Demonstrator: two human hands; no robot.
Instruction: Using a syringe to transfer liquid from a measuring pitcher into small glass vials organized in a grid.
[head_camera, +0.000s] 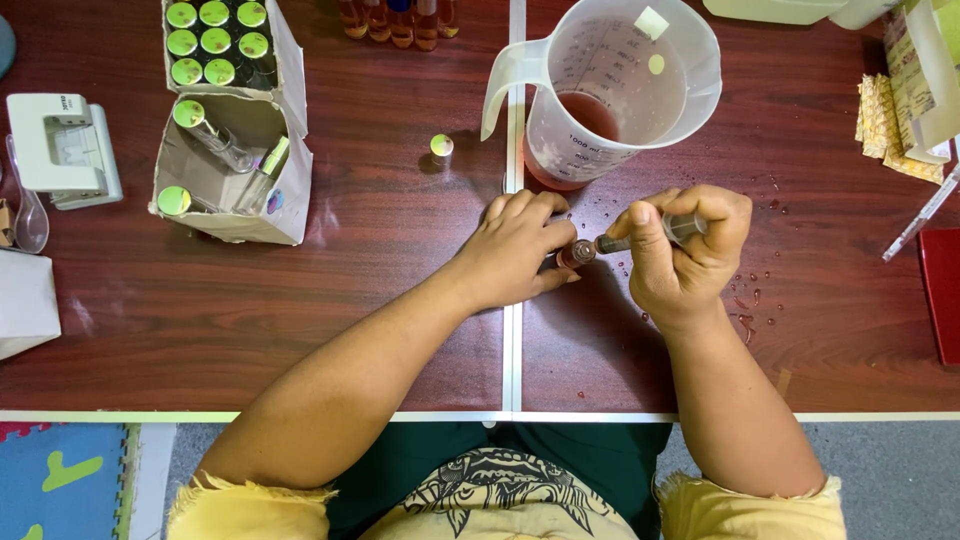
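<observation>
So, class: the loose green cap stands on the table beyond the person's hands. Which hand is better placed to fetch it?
Probably the left hand: the green cap stands on its side, and the right hand grips a syringe.

Bright, even overhead light; soft shadows, sharp focus.

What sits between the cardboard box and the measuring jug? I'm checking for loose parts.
In the head view, one small green-topped cap stands on the table between box and jug.
</observation>
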